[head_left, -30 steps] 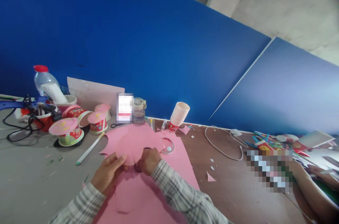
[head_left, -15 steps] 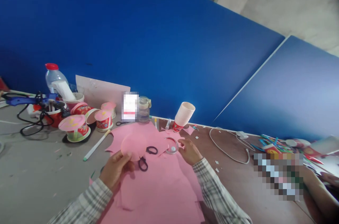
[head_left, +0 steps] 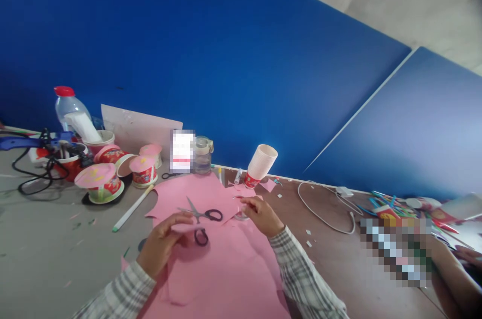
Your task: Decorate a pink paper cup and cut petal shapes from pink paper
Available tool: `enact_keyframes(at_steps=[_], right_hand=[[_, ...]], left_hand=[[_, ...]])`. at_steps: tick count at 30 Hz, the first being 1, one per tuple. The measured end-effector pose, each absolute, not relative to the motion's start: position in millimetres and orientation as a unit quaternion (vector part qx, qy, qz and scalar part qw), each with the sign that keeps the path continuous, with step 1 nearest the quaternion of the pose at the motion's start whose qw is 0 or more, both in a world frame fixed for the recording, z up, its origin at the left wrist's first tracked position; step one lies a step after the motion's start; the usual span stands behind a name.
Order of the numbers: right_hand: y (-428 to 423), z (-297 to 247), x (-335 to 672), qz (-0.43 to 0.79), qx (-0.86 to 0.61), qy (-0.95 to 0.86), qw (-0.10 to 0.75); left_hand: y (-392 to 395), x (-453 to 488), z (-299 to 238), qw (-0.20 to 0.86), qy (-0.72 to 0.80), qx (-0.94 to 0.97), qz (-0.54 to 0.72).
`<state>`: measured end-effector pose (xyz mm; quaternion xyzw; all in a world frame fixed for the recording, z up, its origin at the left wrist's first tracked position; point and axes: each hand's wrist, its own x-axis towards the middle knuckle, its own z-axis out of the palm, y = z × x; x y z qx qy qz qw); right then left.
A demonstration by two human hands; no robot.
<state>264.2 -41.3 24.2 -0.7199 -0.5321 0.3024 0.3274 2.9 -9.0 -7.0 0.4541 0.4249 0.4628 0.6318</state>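
Note:
My left hand (head_left: 160,246) pinches a round pink paper disc (head_left: 179,227), held nearly flat so that only its edge shows. Black-handled scissors (head_left: 203,216) lie open on the large pink paper sheet (head_left: 226,279), just beyond that disc, and no hand touches them. My right hand (head_left: 260,214) is to the right of the scissors, its fingers curled down over a clear tape ring (head_left: 238,217), of which only a sliver shows. Both of my sleeves are grey plaid.
Decorated paper cups (head_left: 100,183), a red-capped water bottle (head_left: 68,108), a blue glue gun with a black cord (head_left: 22,143) and a white pen (head_left: 131,208) stand at the left. A tilted paper cup stack (head_left: 259,163), a glass jar (head_left: 203,155) and a white cable (head_left: 320,203) lie behind. Another person's arm (head_left: 452,269) is at the right.
My right hand let go of the scissors, which now lie on the pink sheet, and moved right onto the tape ring. My left hand tipped the disc from facing me to nearly flat.

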Motion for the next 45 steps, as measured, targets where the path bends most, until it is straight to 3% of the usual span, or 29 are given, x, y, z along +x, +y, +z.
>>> enact_keyframes(at_steps=[5, 13, 17, 22, 30, 34, 36, 40, 45], right_hand=[[-50, 32, 219, 0.489, -0.613, -0.514, 0.349], [-74, 27, 167, 0.753, -0.361, -0.33, 0.441], [-79, 33, 157, 0.731, -0.322, -0.298, 0.523], [-84, 42, 144, 0.567, -0.412, -0.455, 0.55], [-73, 32, 163, 0.381, -0.595, -0.486, 0.514], [-71, 40, 178, 0.432, -0.594, -0.589, 0.338], [-72, 43, 179, 0.436, -0.594, -0.612, 0.287], [-71, 44, 175, 0.434, -0.597, -0.583, 0.338], [-69, 34, 172, 0.434, -0.596, -0.519, 0.432]], left_hand=[[-18, -3, -3, 0.351, 0.411, 0.655, 0.528], [-25, -4, -6, 0.156, 0.391, 0.728, 0.541], [-24, -3, -6, 0.062, 0.375, 0.775, 0.505], [-20, -1, -14, 0.001, 0.387, 0.799, 0.459], [-39, -1, -5, 0.135, 0.321, 0.822, 0.45], [-30, -3, 3, 0.249, 0.37, 0.763, 0.467], [-23, -1, 3, 0.353, 0.377, 0.748, 0.416], [-14, 3, 0, 0.518, 0.414, 0.672, 0.33], [-9, 4, -1, 0.603, 0.461, 0.502, 0.414]])
